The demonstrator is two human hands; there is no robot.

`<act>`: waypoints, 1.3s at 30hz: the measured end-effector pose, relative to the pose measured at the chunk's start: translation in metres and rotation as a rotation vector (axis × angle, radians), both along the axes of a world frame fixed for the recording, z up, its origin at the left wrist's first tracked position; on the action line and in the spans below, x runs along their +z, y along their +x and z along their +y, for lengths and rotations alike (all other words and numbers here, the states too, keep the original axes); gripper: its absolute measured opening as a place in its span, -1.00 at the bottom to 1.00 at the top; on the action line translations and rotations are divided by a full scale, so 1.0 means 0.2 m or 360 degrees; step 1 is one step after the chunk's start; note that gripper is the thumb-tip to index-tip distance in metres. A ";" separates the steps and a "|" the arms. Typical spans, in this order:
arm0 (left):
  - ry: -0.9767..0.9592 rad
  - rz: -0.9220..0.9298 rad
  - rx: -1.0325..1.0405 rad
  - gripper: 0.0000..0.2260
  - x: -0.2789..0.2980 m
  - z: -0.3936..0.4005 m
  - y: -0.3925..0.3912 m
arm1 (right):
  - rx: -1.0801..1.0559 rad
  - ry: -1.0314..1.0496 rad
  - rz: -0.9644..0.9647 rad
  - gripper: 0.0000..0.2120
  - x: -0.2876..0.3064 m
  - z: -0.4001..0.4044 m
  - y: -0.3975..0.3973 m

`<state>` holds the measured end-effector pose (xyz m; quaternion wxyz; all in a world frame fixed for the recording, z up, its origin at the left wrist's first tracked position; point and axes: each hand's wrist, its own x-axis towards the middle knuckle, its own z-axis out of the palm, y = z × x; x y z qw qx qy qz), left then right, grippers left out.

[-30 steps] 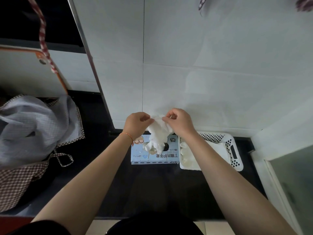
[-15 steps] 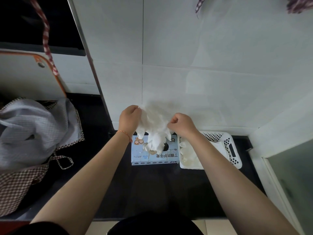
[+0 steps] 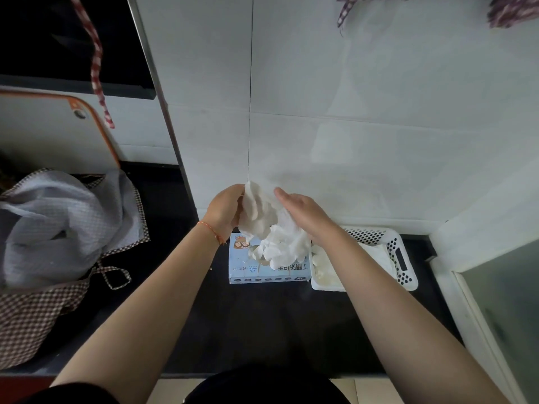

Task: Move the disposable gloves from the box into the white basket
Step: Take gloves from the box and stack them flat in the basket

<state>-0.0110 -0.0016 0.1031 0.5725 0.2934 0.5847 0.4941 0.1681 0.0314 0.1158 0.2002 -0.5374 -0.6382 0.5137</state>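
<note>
A bunch of white disposable gloves [image 3: 271, 228] hangs above the light-blue glove box [image 3: 248, 266] on the dark counter. My left hand [image 3: 226, 209] grips the bunch's upper left edge with curled fingers. My right hand [image 3: 303, 212] lies flat against the bunch's right side, fingers straight. The lower ends of the gloves dangle over the box's opening. Right of the box stands the white perforated basket [image 3: 398, 258], touching it, with some white gloves [image 3: 323, 268] lying in its near end. My right forearm hides part of the basket.
A grey cloth with checked trim [image 3: 58, 228] lies heaped at the left. A white board with an orange rim [image 3: 52, 129] leans behind it. White wall tiles rise right behind the box and basket. A frosted pane [image 3: 504, 316] borders the counter at the right.
The bunch of gloves has been lifted higher out of the box. My right hand has gone from pinching the gloves to lying flat against them; my left hand still grips them.
</note>
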 end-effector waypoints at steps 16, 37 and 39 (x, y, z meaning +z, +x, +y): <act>-0.0014 0.0804 -0.0424 -0.77 -0.11 0.00 0.01 | -0.0413 -0.0389 0.0727 -0.90 0.07 0.11 0.22; 0.0243 0.0902 -0.0875 -0.68 0.04 0.08 0.27 | -0.0098 0.0334 -0.0123 -0.90 0.22 0.05 0.31; 0.0186 0.0896 -0.0913 -0.69 0.03 0.07 0.28 | -0.0145 0.0410 -0.0116 -0.89 0.21 0.05 0.33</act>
